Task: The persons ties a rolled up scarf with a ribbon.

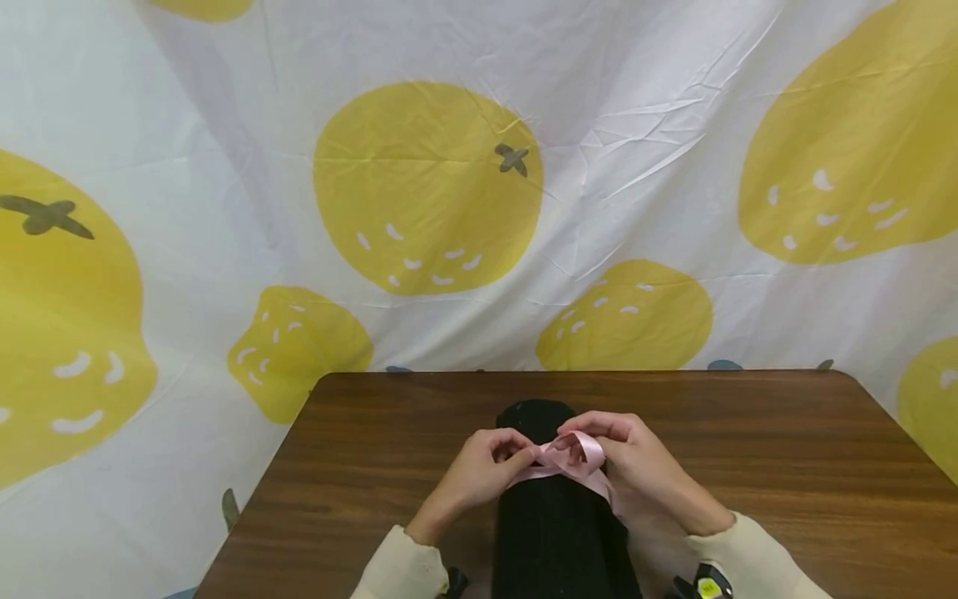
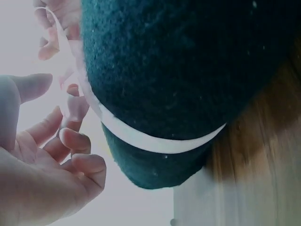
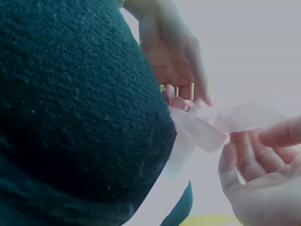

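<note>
A pink satin ribbon (image 1: 572, 462) is wrapped around a long black, fuzzy cloth-covered form (image 1: 554, 532), with its crossing and loop on top. Thumb and forefinger of my left hand (image 1: 479, 466) pinch the ribbon at the crossing. From the other side, my right hand (image 1: 644, 462) holds a raised loop of the ribbon between thumb and fingers. The right wrist view shows ribbon tails (image 3: 197, 129) spreading from the knot toward my right fingers. In the left wrist view the ribbon band (image 2: 160, 143) runs flat round the form's side, near its rounded end.
The form lies on a brown wood-grain table (image 1: 374, 449). Behind the table hangs a white cloth (image 1: 569, 208) printed with yellow lemons. Both wrists carry black straps below cream sleeves (image 1: 756, 557).
</note>
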Demonstrator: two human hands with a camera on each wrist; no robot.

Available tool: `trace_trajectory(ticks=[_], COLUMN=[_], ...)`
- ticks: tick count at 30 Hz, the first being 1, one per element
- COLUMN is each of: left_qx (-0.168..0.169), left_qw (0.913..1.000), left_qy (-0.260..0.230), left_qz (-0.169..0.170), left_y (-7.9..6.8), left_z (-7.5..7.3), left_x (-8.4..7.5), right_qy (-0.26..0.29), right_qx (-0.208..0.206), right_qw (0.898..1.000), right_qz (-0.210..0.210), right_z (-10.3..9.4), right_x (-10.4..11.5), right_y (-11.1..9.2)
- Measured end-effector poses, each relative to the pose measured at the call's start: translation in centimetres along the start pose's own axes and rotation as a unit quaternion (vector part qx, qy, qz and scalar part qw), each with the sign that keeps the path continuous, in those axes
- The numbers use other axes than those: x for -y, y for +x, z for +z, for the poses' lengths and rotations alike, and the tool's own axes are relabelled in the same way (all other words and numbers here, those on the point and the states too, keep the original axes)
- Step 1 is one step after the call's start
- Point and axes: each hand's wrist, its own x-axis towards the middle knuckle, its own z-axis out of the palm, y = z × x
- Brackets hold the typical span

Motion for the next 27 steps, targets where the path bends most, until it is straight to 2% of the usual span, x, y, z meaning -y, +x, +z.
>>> trace_trajectory(ticks=[3,7,9,12,15,19,22,27], left_qx=[0.007,0.019,0.022,0.024,0.015,-0.01,-0.027,-0.032], left_qw=[1.0,0.9998,0.9997,0.9992,0.9981,0.996,0.9945,0.9925], left_qy=[0.004,-0.002,-0.01,-0.026,-0.043,-0.047,-0.048,-0.058], left_qz=[-0.005,-0.001,0.005,0.018,0.042,0.075,0.089,0.103], left_y=[-0.1,-0.2,-0.3,-0.5,-0.6,-0.6,-0.6,-0.6], left_z=[-0.4,-1.1,-1.3,-1.7,-2.0,-2.3,-2.6,-3.0], left_x=[0.1,0.4,0.4,0.5,0.5,0.5,0.6,0.8], right_qy=[0.023,0.117,0.13,0.091,0.057,0.065,0.056,0.032], right_qx=[0.0,0.04,0.049,0.028,-0.001,-0.019,-0.026,-0.015], right_qw=[1.0,0.992,0.99,0.995,0.998,0.998,0.998,0.999], right_qz=[0.016,-0.019,-0.039,-0.037,-0.016,0.013,0.024,0.025], right_z=[-0.3,-0.8,-0.8,-0.8,-0.6,-0.6,-0.7,-0.8], right_x=[0.2,0.2,0.2,0.1,0.1,0.2,0.3,0.2], right_y=[0.0,0.0,0.0,-0.1,-0.2,-0.4,-0.4,-0.5])
